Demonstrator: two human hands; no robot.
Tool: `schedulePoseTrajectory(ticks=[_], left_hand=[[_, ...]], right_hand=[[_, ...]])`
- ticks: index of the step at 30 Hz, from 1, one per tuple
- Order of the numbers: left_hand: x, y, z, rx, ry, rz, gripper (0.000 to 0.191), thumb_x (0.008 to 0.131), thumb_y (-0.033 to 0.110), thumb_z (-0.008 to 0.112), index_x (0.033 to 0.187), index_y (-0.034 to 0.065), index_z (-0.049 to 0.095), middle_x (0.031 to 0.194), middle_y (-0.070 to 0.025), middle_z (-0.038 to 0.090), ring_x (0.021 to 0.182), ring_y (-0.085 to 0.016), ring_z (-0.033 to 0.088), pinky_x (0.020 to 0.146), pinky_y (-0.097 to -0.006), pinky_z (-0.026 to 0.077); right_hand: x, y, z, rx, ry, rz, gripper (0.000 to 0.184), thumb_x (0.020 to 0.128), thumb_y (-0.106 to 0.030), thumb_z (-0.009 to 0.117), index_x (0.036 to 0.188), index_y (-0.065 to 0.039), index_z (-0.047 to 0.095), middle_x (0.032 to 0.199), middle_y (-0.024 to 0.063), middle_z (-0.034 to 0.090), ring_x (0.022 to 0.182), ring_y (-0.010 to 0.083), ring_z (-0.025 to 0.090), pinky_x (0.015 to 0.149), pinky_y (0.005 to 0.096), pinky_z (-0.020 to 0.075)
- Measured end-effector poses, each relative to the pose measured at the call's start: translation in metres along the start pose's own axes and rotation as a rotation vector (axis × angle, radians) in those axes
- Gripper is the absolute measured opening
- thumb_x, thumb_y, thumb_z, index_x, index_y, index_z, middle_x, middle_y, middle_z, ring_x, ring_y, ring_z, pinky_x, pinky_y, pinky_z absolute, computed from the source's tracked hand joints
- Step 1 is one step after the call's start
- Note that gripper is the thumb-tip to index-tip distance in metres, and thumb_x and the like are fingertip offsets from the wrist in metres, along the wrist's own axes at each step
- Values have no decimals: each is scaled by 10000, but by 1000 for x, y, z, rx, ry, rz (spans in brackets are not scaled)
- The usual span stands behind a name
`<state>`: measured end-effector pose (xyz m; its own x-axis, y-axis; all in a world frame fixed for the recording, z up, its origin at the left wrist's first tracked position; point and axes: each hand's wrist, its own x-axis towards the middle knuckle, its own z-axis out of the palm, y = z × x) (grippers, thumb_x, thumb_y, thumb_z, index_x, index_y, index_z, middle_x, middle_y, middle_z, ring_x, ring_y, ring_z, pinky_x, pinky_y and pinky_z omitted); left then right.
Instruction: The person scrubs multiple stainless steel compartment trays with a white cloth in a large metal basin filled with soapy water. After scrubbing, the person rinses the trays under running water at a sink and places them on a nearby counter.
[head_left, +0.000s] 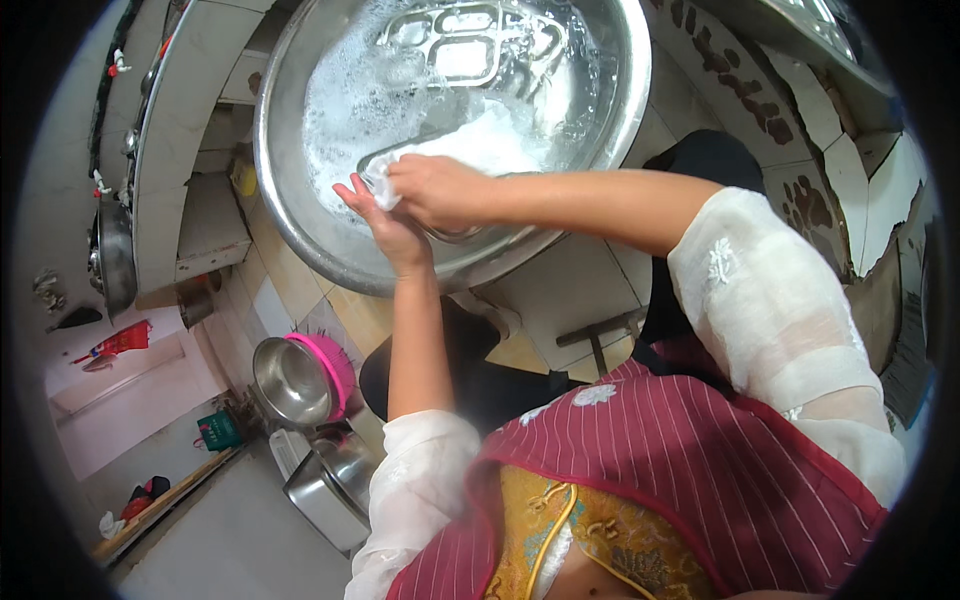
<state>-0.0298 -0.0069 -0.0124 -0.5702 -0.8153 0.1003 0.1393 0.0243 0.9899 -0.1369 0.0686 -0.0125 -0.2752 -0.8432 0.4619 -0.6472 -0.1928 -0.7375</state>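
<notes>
A large round metal basin (282, 201) holds soapy water with white foam. My right hand (442, 191) is closed on a white cloth (385, 182) at the rim of a metal tray (375, 159) in the near part of the basin. My left hand (394, 225) is at the tray's left end, palm up, some fingers spread; whether it grips the tray underneath is hidden. More white cloth or foam lies over the tray. Farther back, a metal compartment tray (461, 60) lies in the water.
At the lower left stand a metal bowl (292, 381), a pink plastic basket (337, 371) and rectangular metal containers (330, 499). A tiled ledge (169, 142) runs along the left. A dark metal stand (600, 330) is on the tiled floor beside my knees.
</notes>
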Motion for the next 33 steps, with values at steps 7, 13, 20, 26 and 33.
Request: schedulePoseTrajectory(ticks=[7,13,20,26,33], left_hand=[[1,26,-3,-210,-179,-324,332,861,0,444,1192,-28,431,1092,-97,551,952,-177,560,823,-291,460],[-15,28,20,-89,-230,-124,358,871,-21,477,1223,-29,413,1156,-95,516,1024,-139,514,852,-281,431],[-12,27,8,-88,-98,-149,280,879,1,489,1156,-18,454,1036,-78,577,898,-111,561,773,-246,456],[0,32,-7,-110,-3,-150,195,895,13,464,1086,-13,493,946,-87,605,817,-131,592,714,-252,491],[3,31,-15,-55,-60,-187,174,898,48,493,1059,-13,513,948,-76,606,824,-115,583,734,-242,466]], right_hand=[[-2,22,-15,25,-198,663,177,770,-102,502,898,2,566,928,212,575,920,347,554,766,429,448],[33,-3,-7,-56,481,-85,135,758,-139,578,820,-26,535,935,144,535,903,332,499,786,415,430],[34,11,-26,-164,362,123,188,725,-166,562,828,-8,548,939,150,539,912,316,493,791,416,413],[-3,23,-20,-235,152,356,212,751,-57,472,949,7,512,956,167,525,891,349,485,784,448,413],[-9,60,-21,-120,340,132,182,767,-49,473,945,-15,481,959,186,503,900,363,470,769,452,400]])
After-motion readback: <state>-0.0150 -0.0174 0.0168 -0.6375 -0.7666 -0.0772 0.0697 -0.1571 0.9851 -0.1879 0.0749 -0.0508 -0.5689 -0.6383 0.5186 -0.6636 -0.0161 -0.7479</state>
